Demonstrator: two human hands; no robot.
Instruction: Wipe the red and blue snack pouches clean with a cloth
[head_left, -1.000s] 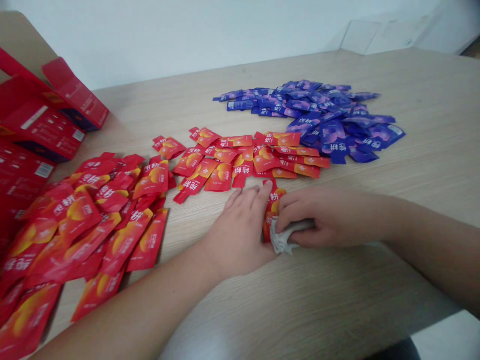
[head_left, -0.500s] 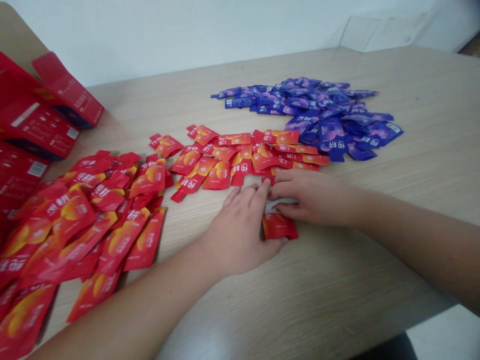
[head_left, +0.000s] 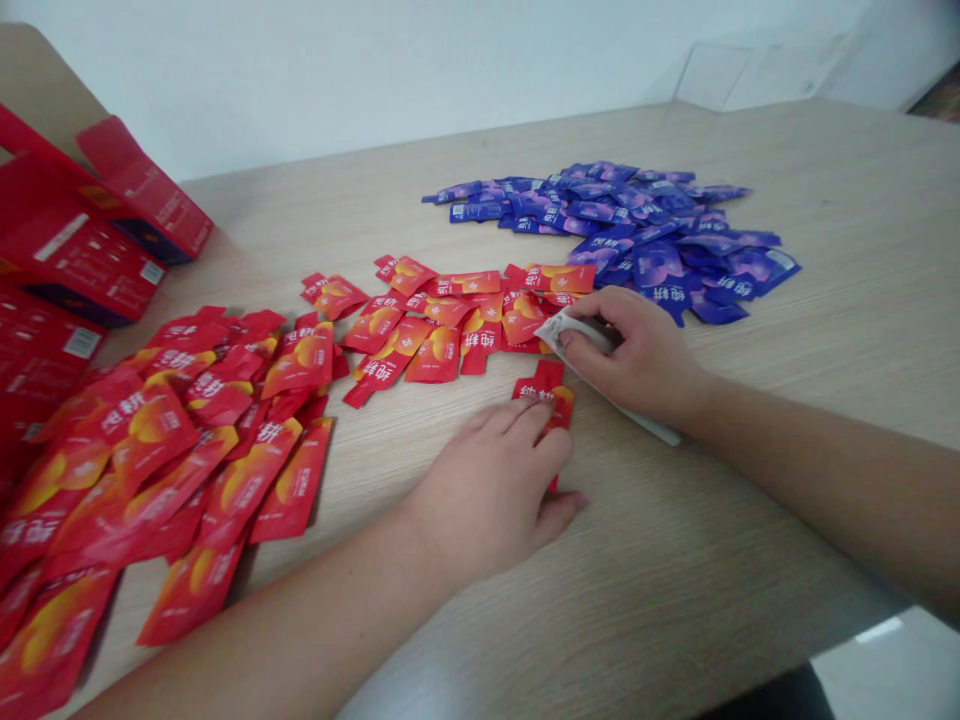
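My left hand (head_left: pixel 499 490) lies over a single red sachet (head_left: pixel 544 383) on the table, its fingers bent across it and its thumb out to the right. Much of that sachet is covered by the fingers. To the right and slightly farther back, my right hand (head_left: pixel 637 350) is closed around a folded white wipe (head_left: pixel 630 405), which trails toward the front right. The wipe's left end reaches the edge of a spread group of red sachets (head_left: pixel 435 352) with orange fruit pictures.
A larger heap of red sachets (head_left: pixel 217 390) covers the left side. Purple-blue sachets (head_left: pixel 660 262) are piled at the back right. Open red cartons (head_left: pixel 97 250) stand at the left edge. Behind is a white wall (head_left: pixel 375 70), with a flat white object (head_left: pixel 716 75) against it.
My right hand has lifted away from the red sachet with the white wipe and moved up and right. My left hand has shifted slightly nearer and stays over the sachet.
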